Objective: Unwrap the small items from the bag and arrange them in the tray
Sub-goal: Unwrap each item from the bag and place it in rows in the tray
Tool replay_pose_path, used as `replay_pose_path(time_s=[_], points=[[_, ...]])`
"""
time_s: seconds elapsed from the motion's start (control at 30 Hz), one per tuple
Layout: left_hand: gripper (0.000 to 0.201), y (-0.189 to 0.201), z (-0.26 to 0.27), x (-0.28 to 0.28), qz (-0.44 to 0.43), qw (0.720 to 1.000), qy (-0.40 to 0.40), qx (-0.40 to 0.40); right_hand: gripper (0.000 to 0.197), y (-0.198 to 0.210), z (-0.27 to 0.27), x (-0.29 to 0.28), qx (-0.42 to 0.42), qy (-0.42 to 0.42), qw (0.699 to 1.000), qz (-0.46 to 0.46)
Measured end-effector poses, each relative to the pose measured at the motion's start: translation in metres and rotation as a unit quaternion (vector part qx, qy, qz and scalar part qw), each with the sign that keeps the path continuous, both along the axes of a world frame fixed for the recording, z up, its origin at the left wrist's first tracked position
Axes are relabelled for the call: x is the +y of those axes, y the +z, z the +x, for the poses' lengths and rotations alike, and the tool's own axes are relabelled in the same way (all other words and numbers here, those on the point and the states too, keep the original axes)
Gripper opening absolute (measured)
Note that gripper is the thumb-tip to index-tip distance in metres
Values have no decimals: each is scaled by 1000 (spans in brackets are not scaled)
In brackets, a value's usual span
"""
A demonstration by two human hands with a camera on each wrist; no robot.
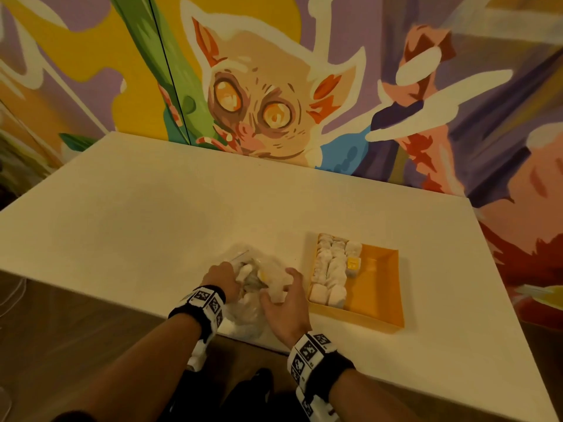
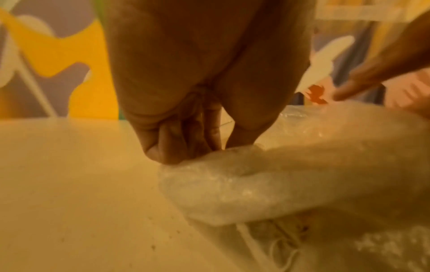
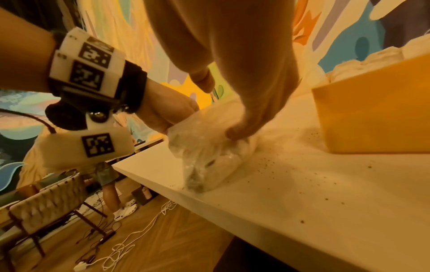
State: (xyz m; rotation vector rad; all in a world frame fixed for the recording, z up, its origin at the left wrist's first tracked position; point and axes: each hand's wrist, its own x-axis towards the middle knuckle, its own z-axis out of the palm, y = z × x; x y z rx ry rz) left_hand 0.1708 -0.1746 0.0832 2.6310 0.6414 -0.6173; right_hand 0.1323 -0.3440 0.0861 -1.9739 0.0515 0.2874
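painted mural wall of a wide-eyed creature backs the white table. at the table's near edge lies the crumpled clear plastic bag, holding pale wrapped lumps. left hand grips the bag's left side with curled fingers; right hand clutches its right side, fingers bent into the plastic. just right of the bag sits the shallow orange tray, its left part filled with white wrapped items and one small yellow-topped cube.
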Motion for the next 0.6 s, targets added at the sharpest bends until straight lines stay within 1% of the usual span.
replay_pose_path(time_s=[0.07,0.13,0.2,0.23,0.3,0.37,0.4,0.43,0.5,0.53,0.6], points=[[37,-2,0,1,-47,997,51,-17,76,3,-4,2,30,-13,999,-26],[28,-4,1,3,-86,992,87,-42,84,1,-8,7,104,-4,991,-80],[36,-7,1,5,-96,989,93,-57,92,-2,-8,15,179,22,977,-112],[39,-6,1,4,-98,991,79,-52,93,-2,-7,17,205,31,972,-109],[38,2,0,-1,-104,994,37,-18,84,-2,-5,21,240,27,968,-74],[27,10,0,-7,-88,995,-30,26,77,-2,-2,21,260,10,965,-42],[25,13,1,-9,-74,994,-60,47,74,-4,-1,21,254,2,966,-35],[37,11,2,-9,-57,993,-81,64,71,-4,0,22,254,-12,967,-29],[64,8,3,-9,-32,991,-94,90,64,-7,0,23,254,-37,967,-12],[71,6,2,-10,-27,991,-94,94,61,-6,0,23,255,-45,966,-2],[76,2,2,-13,-14,991,-95,90,55,-6,0,19,266,-60,962,25]])
